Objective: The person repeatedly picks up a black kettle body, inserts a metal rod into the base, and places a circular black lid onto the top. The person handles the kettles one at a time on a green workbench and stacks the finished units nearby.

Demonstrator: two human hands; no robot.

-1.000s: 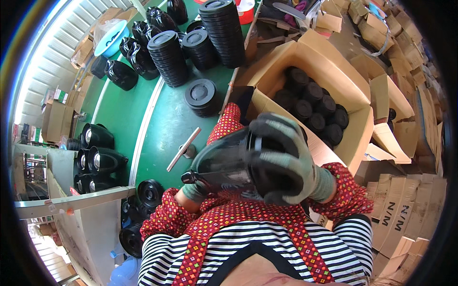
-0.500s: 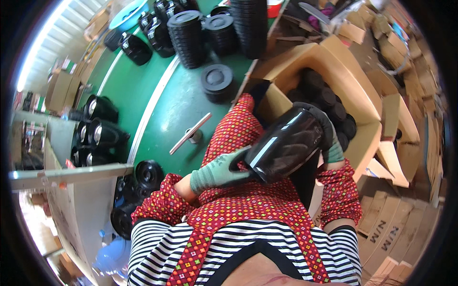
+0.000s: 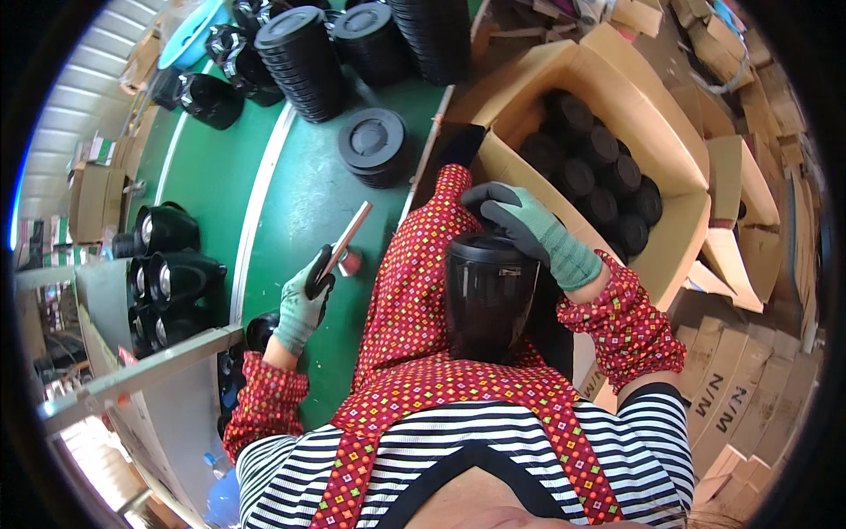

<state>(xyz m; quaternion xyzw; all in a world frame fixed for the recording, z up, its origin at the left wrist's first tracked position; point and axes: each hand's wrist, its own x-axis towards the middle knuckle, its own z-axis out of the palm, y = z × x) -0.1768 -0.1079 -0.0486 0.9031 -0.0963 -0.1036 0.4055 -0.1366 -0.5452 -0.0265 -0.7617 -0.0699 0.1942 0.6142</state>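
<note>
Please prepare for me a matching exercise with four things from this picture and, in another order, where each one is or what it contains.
1. left hand
2. right hand
3. light blue basin
4. large open cardboard box

A. contains dark cylindrical pieces
B. at the upper left of the picture
C. at the top of a glossy black canister
D. at the near end of a slim bar

Pairs: 1-D, 2-C, 3-B, 4-A

Here's the workshop, a green bench [image 3: 304, 189] running through it!
Beyond the surface's left edge, a pale corrugated wall [image 3: 77, 106] catches light; a metal rail [image 3: 145, 375] cuts across the near left corner above a grey panel [image 3: 181, 428]; past the right edge, cartons [image 3: 718, 388] crowd the brown floor [image 3: 670, 63].
</note>
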